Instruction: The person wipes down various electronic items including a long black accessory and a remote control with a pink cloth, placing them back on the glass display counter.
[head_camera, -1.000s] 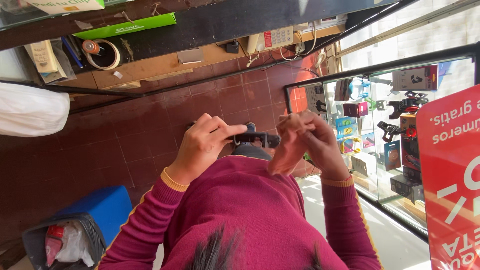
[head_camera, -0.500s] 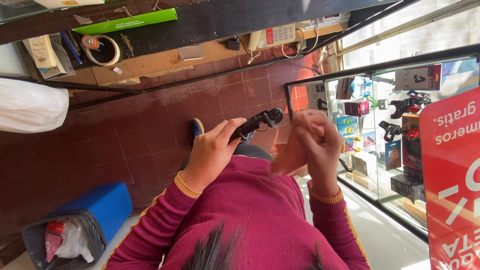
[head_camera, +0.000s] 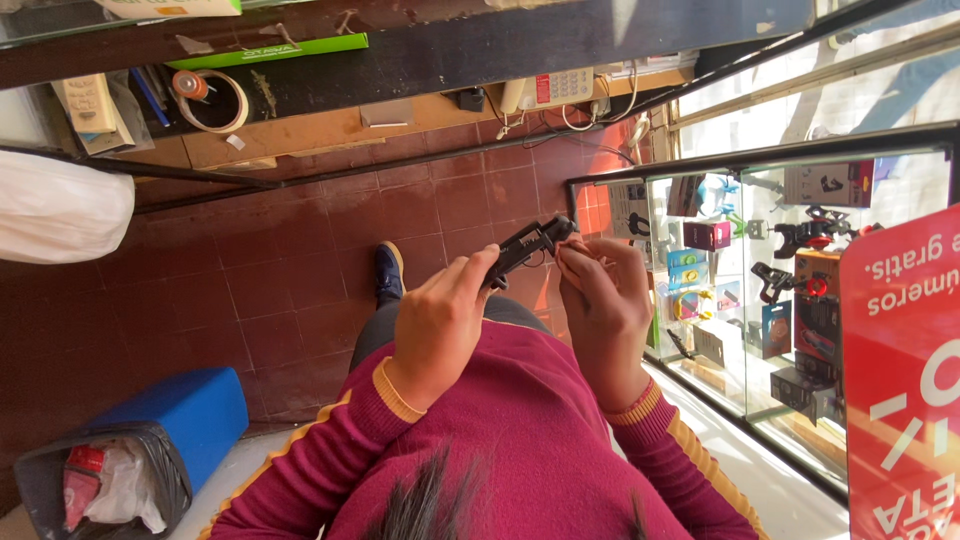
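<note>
Fingers of the left hand (head_camera: 440, 325) are clamped on a black clip-like device (head_camera: 525, 247); its two-o'clock end is pinched by the right hand (head_camera: 600, 300), best worked gently.

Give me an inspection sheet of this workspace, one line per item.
Surface: red tiled floor; wooden bench beyond.
Job's things: small black gadget, held up between both hands.
Clutter: tape roll, desk phone, white bag, blue bin with black liner.
Grippers: left hand grips the gadget's body; right hand fingertips at its end.
Cables: tangled leads beside the phone.
Surroundings: glass display case of packaged accessories; red sign.
</note>
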